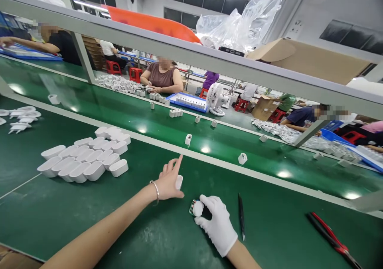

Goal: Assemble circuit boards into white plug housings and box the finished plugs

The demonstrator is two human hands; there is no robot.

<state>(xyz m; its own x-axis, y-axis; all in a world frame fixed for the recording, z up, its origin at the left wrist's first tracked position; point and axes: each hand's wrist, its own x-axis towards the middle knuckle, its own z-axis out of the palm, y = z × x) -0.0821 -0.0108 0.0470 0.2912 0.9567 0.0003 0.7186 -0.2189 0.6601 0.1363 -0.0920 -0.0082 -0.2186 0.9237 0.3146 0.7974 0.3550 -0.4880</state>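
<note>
My left hand [168, 182] is bare, with a bracelet at the wrist. Its thumb and fingers are spread apart beside a white oval plastic housing [179, 182], which the hand partly covers; whether they touch I cannot tell. A white glove covers my right hand [216, 219]. Between its thumb and fingertips is a small circuit board [192, 207] with a round white part on it, held low at the green table [149, 237]. Right of the glove lie black tweezers [241, 217], and further right, pliers with red and black handles [328, 231].
White housings [80, 157] stand grouped at the left, with white plug parts [22, 117] beyond. Past a pale rail [215, 160], a green belt carries spaced-out white units [242, 158]. A shelf beam [179, 45] crosses overhead. Co-workers sit opposite.
</note>
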